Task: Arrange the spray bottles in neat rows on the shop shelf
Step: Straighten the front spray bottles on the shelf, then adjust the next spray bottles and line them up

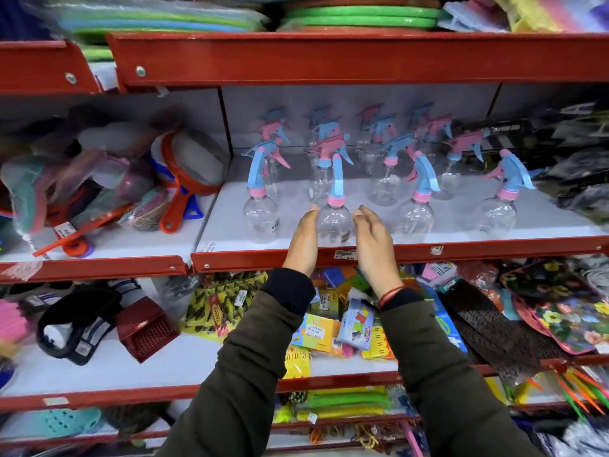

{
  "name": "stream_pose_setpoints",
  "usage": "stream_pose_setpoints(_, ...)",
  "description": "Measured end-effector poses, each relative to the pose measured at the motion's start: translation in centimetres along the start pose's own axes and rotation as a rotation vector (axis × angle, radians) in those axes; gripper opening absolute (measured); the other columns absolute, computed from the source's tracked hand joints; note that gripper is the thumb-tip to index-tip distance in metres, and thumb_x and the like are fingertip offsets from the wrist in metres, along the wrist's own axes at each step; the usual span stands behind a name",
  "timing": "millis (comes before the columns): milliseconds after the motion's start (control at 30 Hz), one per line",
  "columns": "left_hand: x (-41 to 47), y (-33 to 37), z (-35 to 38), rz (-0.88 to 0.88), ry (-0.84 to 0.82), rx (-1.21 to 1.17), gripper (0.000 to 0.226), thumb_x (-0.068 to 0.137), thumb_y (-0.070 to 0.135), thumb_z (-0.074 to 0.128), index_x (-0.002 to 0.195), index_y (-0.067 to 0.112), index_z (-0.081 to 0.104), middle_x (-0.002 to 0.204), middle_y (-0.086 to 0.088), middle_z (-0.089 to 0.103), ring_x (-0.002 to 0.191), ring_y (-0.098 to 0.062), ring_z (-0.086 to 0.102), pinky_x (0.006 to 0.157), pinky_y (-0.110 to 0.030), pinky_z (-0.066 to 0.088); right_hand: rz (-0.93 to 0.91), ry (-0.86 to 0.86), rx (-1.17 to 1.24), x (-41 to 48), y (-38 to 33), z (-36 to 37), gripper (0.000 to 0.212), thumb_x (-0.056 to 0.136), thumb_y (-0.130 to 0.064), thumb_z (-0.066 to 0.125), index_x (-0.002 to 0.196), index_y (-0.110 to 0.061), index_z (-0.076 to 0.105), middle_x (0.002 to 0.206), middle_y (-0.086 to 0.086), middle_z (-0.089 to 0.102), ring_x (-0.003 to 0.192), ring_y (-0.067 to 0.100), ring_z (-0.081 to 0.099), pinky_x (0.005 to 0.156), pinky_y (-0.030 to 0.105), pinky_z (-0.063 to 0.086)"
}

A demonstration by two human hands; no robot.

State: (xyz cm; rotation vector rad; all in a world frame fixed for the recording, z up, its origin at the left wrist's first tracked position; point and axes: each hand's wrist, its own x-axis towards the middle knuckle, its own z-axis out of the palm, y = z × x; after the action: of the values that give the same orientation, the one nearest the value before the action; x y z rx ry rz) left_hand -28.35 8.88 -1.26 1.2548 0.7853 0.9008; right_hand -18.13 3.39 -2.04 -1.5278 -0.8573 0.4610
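Observation:
Several clear spray bottles with blue and pink trigger heads stand in rough rows on the white shelf (445, 230) with a red front lip. One front-row bottle (333, 222) stands upright between my two hands. My left hand (303, 240) lies flat against its left side. Just right of it, my right hand (374, 245) is held with fingers straight, a small gap from the bottle. Neither hand wraps around it. Other front-row bottles stand at the left (260, 216), right (417, 216) and far right (497, 214).
Orange-rimmed sieves (188, 169) and packed goods fill the shelf section to the left. Dark packets (573, 166) crowd the right end. A red shelf (329, 57) hangs close above the bottles. Below lie colourful packets (329, 328) and floral mats (566, 308).

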Motion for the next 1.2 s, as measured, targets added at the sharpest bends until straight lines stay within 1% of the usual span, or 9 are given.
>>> stream_pose_setpoints(100, -1.0, 0.1, -1.6, 0.092, 0.066, 0.041, 0.055, 0.098, 0.045, 0.037, 0.149, 0.024, 0.034, 0.158, 0.008, 0.030, 0.143, -0.005, 0.027, 0.122, -0.032, 0.019, -0.181, 0.089, -0.019, -2.3, -1.0, 0.3, 0.043, 0.098, -0.038, 0.042, 0.138, -0.022, 0.048, 0.138, -0.001, 0.044, 0.120, 0.007, 0.049, 0.093, 0.006, 0.033)
stream_pose_setpoints(267, -1.8, 0.7, -4.6, 0.351, 0.311, 0.032, 0.052, 0.097, 0.047, 0.038, 0.145, 0.030, 0.040, 0.152, 0.014, 0.039, 0.138, 0.003, 0.034, 0.100, -0.001, 0.027, -0.261, -0.043, 0.000, -3.8, -2.2, 3.8, 0.045, 0.096, -0.041, 0.043, 0.137, -0.024, 0.049, 0.136, -0.005, 0.046, 0.106, -0.017, 0.049, 0.084, -0.003, 0.033)
stream_pose_setpoints(367, -1.2, 0.7, -6.1, 0.376, 0.421, 0.019, 0.054, 0.097, 0.047, 0.036, 0.148, 0.029, 0.034, 0.156, 0.011, 0.033, 0.142, -0.001, 0.029, 0.111, -0.014, 0.023, -0.149, -0.164, 0.033, -2.9, -2.1, 6.6, 0.047, 0.097, -0.039, 0.042, 0.142, -0.024, 0.044, 0.147, -0.002, 0.043, 0.115, -0.006, 0.047, 0.084, -0.007, 0.028)
stream_pose_setpoints(500, 1.6, 1.0, -8.4, 0.197, 0.414, 0.082, 0.057, 0.101, 0.043, 0.031, 0.153, 0.019, 0.025, 0.163, 0.001, 0.021, 0.150, -0.012, 0.019, 0.112, -0.020, 0.012, 0.055, -0.272, 0.107, -0.9, -2.2, 10.4, 0.052, 0.100, -0.034, 0.037, 0.148, -0.015, 0.035, 0.157, 0.003, 0.035, 0.141, 0.013, 0.034, 0.107, 0.018, 0.023)
stream_pose_setpoints(633, 3.8, 1.8, -9.1, 0.067, 0.321, 0.049, 0.053, 0.102, 0.038, 0.028, 0.145, 0.008, 0.039, 0.154, -0.009, 0.040, 0.139, -0.017, 0.039, 0.111, -0.023, 0.024, 0.137, -0.275, 0.123, 0.6, -2.9, 12.8, 0.050, 0.100, -0.034, 0.034, 0.145, -0.012, 0.038, 0.153, 0.009, 0.042, 0.139, 0.021, 0.039, 0.117, 0.034, 0.028)
stream_pose_setpoints(833, 2.9, 2.2, -10.2, 0.046, 0.221, 0.042, 0.052, 0.101, 0.042, 0.029, 0.133, 0.009, 0.054, 0.136, -0.010, 0.059, 0.124, -0.019, 0.055, 0.107, -0.031, 0.039, 0.117, -0.293, 0.092, 0.3, -2.7, 13.2, 0.047, 0.099, -0.036, 0.034, 0.136, -0.011, 0.049, 0.127, 0.006, 0.056, 0.126, 0.023, 0.049, 0.114, 0.039, 0.034)
stream_pose_setpoints(967, 1.5, 1.5, -10.7, 0.050, 0.234, 0.003, 0.053, 0.100, 0.045, 0.030, 0.143, 0.017, 0.043, 0.134, 0.008, 0.045, 0.126, -0.005, 0.040, 0.105, -0.024, 0.027, 0.103, -0.308, 0.093, -0.7, -2.2, 12.7, 0.047, 0.099, -0.033, 0.035, 0.140, -0.012, 0.046, 0.146, 0.008, 0.050, 0.136, 0.021, 0.044, 0.117, 0.041, 0.030)
stream_pose_setpoints(1100, 0.8, 1.6, -10.8, 0.067, 0.206, 0.036, 0.051, 0.100, 0.044, 0.030, 0.139, 0.016, 0.047, 0.142, 0.002, 0.049, 0.129, -0.008, 0.044, 0.109, -0.026, 0.029, 0.095, -0.303, 0.080, -1.8, -1.9, 12.4, 0.048, 0.099, -0.034, 0.037, 0.142, -0.014, 0.044, 0.151, 0.005, 0.045, 0.137, 0.017, 0.041, 0.112, 0.027, 0.027)
stream_pose_setpoints(1200, 0.5, 1.8, -10.7, 0.098, 0.265, 0.058, 0.055, 0.100, 0.043, 0.031, 0.145, 0.013, 0.040, 0.155, -0.005, 0.039, 0.141, -0.014, 0.037, 0.120, -0.033, 0.023, 0.082, -0.280, 0.058, -2.0, -2.1, 12.4, 0.052, 0.098, -0.039, 0.037, 0.145, -0.017, 0.038, 0.155, 0.003, 0.038, 0.138, 0.015, 0.037, 0.111, 0.028, 0.026)
